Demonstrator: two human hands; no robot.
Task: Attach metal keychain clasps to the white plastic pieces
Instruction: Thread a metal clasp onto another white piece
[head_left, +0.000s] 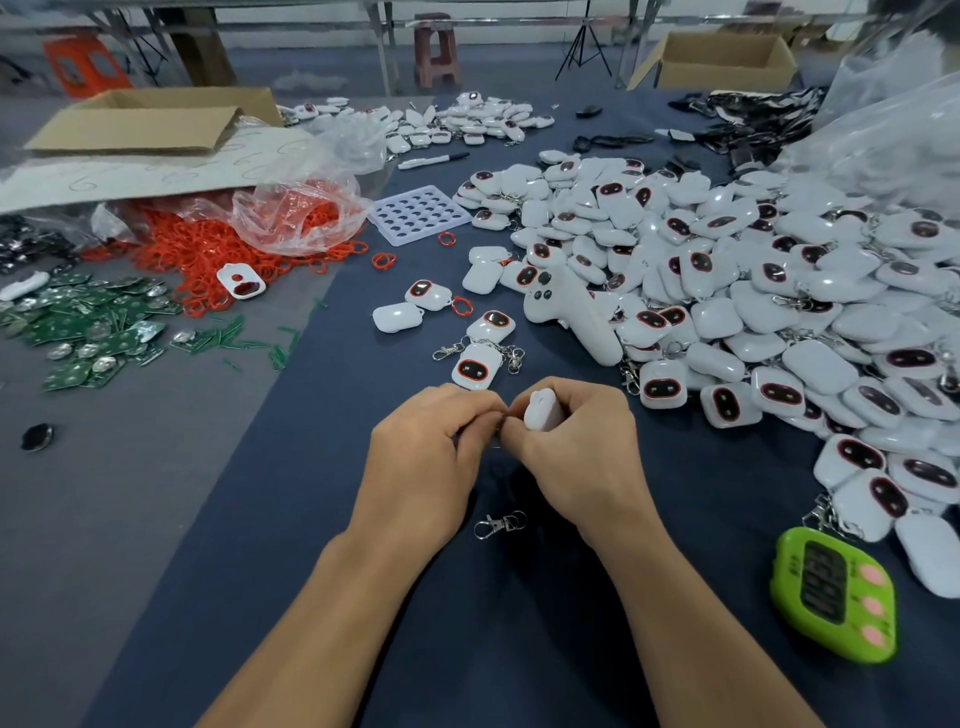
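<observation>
A: Status, starting left?
B: Left hand (431, 447) is curling fingertips toward the right; I cannot tell whether it is pinching anything.
A: Then?
B: Metal clasp (500, 524) is lying on the table (675, 649), close to both hands. Right hand (576, 447) is gripping a white plastic piece (543, 410).

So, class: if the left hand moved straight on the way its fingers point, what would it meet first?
The right hand, which grips the white plastic piece. The left hand points rightward, and its fingertips seem to touch the right's, though depth is uncertain.
</observation>
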